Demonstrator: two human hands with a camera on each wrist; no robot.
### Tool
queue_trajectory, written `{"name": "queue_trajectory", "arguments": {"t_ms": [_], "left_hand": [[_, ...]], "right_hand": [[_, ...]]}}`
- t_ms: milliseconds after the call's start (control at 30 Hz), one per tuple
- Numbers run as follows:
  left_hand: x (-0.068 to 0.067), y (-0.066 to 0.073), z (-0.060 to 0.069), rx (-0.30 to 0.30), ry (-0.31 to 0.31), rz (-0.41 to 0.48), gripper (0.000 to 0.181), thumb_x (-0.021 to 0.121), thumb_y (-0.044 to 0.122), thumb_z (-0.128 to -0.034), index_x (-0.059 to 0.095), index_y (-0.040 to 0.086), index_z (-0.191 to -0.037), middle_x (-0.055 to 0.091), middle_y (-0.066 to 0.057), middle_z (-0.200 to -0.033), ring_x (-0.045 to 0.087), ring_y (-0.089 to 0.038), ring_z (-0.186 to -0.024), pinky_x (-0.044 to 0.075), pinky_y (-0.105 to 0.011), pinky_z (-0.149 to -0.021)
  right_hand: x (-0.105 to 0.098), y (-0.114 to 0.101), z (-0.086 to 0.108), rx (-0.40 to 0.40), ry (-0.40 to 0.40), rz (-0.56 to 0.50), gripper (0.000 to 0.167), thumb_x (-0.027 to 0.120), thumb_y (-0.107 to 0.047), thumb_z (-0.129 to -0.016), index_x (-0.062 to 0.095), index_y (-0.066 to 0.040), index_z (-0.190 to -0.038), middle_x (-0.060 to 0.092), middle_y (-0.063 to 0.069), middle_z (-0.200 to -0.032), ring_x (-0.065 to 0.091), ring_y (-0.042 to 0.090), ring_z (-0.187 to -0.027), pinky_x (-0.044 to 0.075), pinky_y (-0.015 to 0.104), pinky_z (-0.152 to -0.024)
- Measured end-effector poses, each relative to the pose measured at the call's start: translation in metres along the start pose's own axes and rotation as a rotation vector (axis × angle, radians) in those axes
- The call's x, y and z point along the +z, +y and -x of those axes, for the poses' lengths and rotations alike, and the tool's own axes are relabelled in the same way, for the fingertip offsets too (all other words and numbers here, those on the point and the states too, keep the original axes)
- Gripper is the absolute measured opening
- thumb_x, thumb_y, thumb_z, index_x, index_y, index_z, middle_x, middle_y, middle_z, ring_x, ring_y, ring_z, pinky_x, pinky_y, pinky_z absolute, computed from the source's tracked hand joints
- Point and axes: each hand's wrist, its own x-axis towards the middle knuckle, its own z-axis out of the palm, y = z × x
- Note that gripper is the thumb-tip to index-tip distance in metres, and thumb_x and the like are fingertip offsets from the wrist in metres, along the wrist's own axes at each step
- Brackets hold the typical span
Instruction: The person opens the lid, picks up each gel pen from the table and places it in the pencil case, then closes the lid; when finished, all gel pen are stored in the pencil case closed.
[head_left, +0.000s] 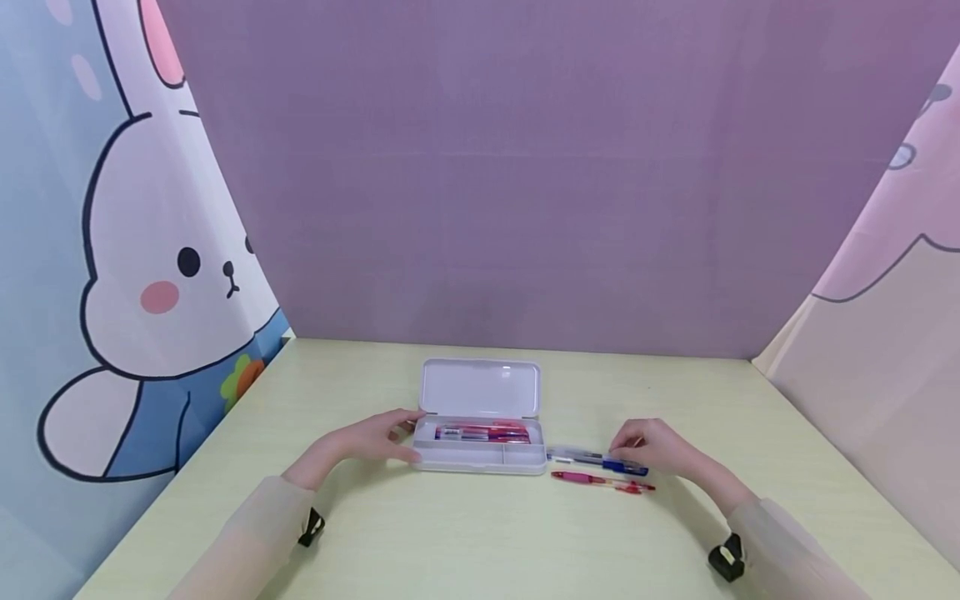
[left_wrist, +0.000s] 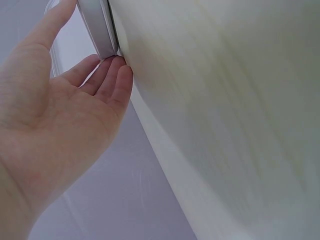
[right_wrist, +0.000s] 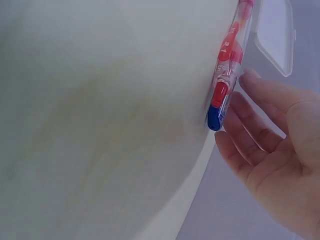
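Note:
My left hand [head_left: 375, 436] holds the left end of an open white pencil case [head_left: 459, 457], its thumb at the front corner and fingers at the back one. In the left wrist view the fingertips of that hand [left_wrist: 65, 110] touch the end of the case [left_wrist: 95, 25]. My right hand [head_left: 651, 446] is at the blue-ended clear pens [head_left: 600, 460] right of the case. The right wrist view shows its loosely bent fingers beside the blue end [right_wrist: 214, 119]; contact is unclear. A pink-and-red pen [head_left: 592, 478] lies in front of them.
Several red and clear pens [head_left: 483, 432] lie in the rear compartment of the case; its lid [head_left: 480, 388] leans back, raised. The pale table [head_left: 465, 542] meets a purple panel [head_left: 525, 183] behind. Printed curtains [head_left: 165, 217] hang at both sides.

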Motion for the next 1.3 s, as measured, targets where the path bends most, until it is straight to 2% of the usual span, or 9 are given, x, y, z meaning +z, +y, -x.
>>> {"name": "queue_trajectory", "arguments": {"t_ms": [300,533,867,1100,1300], "left_hand": [[-0.0011,0.0,0.0008,0.004,0.0,0.006,0.079,0.072,0.034,-0.0816,0.035,0.001,-0.143,0.044,-0.018,-0.138,0.046,-0.033,-0.122,0.04,-0.049,-0.103],[-0.0017,0.0009,0.0018,0.012,-0.001,0.0,0.079,0.072,0.035,-0.082,0.034,0.0,-0.143,0.044,-0.019,-0.138,0.045,-0.033,-0.122,0.04,-0.049,-0.103],[-0.0023,0.0024,0.0043,0.002,0.003,0.009,0.078,0.072,0.033,-0.0819,0.034,0.001,-0.143,0.045,-0.018,-0.137,0.045,-0.033,-0.122,0.04,-0.049,-0.103],[-0.0021,0.0046,0.0056,-0.009,0.009,-0.001,0.078,0.072,0.033,-0.0818,0.034,0.002,-0.143,0.045,-0.017,-0.138,0.045,-0.032,-0.122,0.04,-0.048,-0.103],[-0.0019,0.0067,0.0055,-0.006,0.002,-0.004,0.079,0.072,0.034,-0.0819,0.034,0.001,-0.143,0.045,-0.019,-0.137,0.045,-0.033,-0.122,0.04,-0.049,-0.102]], "right_hand": [[-0.0025,-0.0028,-0.0011,-0.038,-0.023,0.015,0.014,0.064,-0.009,-0.088,0.073,-0.001,-0.094,0.067,0.006,-0.089,0.057,0.005,-0.076,0.051,0.022,-0.064],[-0.0029,-0.0012,-0.0017,-0.047,-0.016,0.072,0.015,0.063,-0.005,-0.086,0.071,0.002,-0.096,0.067,0.008,-0.088,0.06,0.009,-0.078,0.053,0.023,-0.067],[-0.0013,-0.0029,-0.0002,0.044,0.002,0.126,0.009,0.064,-0.005,-0.086,0.071,-0.004,-0.092,0.063,0.001,-0.084,0.052,0.005,-0.073,0.047,0.021,-0.062],[-0.0038,-0.0023,0.0014,0.043,-0.013,0.118,0.008,0.064,-0.006,-0.086,0.07,-0.006,-0.092,0.064,-0.001,-0.085,0.053,0.003,-0.074,0.049,0.021,-0.064],[-0.0101,-0.003,0.0032,0.01,0.004,0.116,0.009,0.063,-0.004,-0.086,0.069,-0.003,-0.093,0.065,0.001,-0.086,0.057,0.007,-0.076,0.051,0.022,-0.065]]}}
